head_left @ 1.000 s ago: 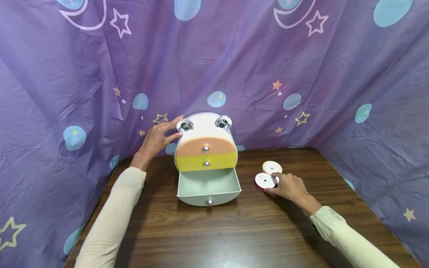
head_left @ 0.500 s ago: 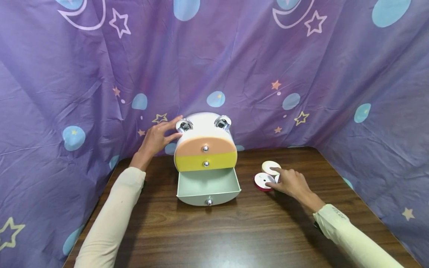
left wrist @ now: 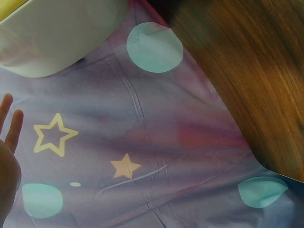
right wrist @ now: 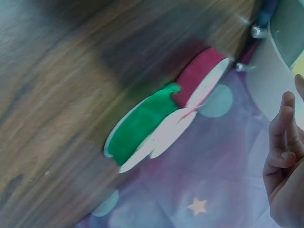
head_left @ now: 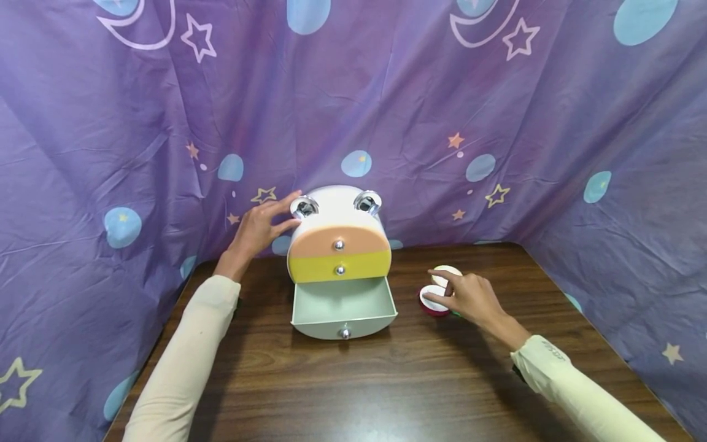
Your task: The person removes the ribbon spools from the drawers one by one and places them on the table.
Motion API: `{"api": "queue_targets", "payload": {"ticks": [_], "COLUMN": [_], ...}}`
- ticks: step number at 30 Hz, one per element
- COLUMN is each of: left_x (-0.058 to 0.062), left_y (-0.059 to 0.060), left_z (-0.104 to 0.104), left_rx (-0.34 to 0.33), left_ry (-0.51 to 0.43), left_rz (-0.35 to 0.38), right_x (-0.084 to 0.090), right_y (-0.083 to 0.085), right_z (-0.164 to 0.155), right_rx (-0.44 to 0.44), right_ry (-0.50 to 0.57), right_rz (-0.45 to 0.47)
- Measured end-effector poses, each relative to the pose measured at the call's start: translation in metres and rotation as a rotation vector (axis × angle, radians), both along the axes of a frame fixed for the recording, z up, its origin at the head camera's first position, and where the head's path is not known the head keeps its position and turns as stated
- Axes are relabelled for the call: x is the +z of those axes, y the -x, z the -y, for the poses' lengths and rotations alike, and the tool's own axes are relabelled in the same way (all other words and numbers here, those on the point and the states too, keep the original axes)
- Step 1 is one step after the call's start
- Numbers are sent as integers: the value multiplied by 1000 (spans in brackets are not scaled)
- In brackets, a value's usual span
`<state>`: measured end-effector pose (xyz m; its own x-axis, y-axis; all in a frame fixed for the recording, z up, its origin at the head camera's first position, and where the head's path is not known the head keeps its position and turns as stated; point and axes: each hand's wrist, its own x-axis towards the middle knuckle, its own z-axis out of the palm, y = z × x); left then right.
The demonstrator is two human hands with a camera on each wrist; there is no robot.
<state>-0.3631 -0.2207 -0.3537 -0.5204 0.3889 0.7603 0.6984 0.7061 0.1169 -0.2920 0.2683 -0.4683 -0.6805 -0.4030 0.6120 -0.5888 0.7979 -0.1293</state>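
A white frog-eyed mini chest of drawers (head_left: 339,212) stands at the table's back, its pale green bottom drawer (head_left: 345,301) pulled out. My left hand (head_left: 257,228) rests with fingers spread at the chest's left eye (head_left: 304,207). In the left wrist view two of its fingers (left wrist: 15,130) are straight. Over several ribbon spools, my right hand (head_left: 472,298) hovers with thumb and forefinger apart, gripping nothing. The crimson ribbon spool (right wrist: 197,78) and the green ribbon spool (right wrist: 142,126) touch. A pale spool (head_left: 448,270) lies behind, partly hidden by the hand.
The dark wooden table (head_left: 331,393) bears the chest and the spools. A purple cloth (head_left: 414,123) with moons and stars hangs behind and at both sides. Above the open drawer, the yellow drawer (head_left: 315,268) and the orange drawer (head_left: 315,242) are closed.
My right hand has moved slightly up and left over the spools, its thumb and forefinger coming away from them. The left hand and the chest stay as they were.
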Motion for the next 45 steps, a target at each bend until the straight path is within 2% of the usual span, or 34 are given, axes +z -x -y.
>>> {"api": "queue_targets", "payload": {"ticks": [9, 17, 23, 30, 41, 45], "left_x": [-1, 0, 2, 0, 0, -1], "left_y": [0, 0, -1, 0, 0, 0], "left_z": [1, 0, -1, 0, -1, 0], "left_rx": [3, -12, -8, -7, -4, -9], "left_ry": [-3, -10, -8, -6, -2, -7], "left_rz": [8, -10, -5, -11, -3, -12], "right_x": [8, 4, 3, -1, -11, -15], "right_y": [-11, -22, -28, -32, -36, -40], "right_z": [28, 50, 62, 78, 111, 123], "right_rx": [79, 203, 244, 295, 443, 458], "right_ry": [-3, -38, -51, -110, -121, -164], "right_rz": [-110, -199, -239, -349, -349, -326]}}
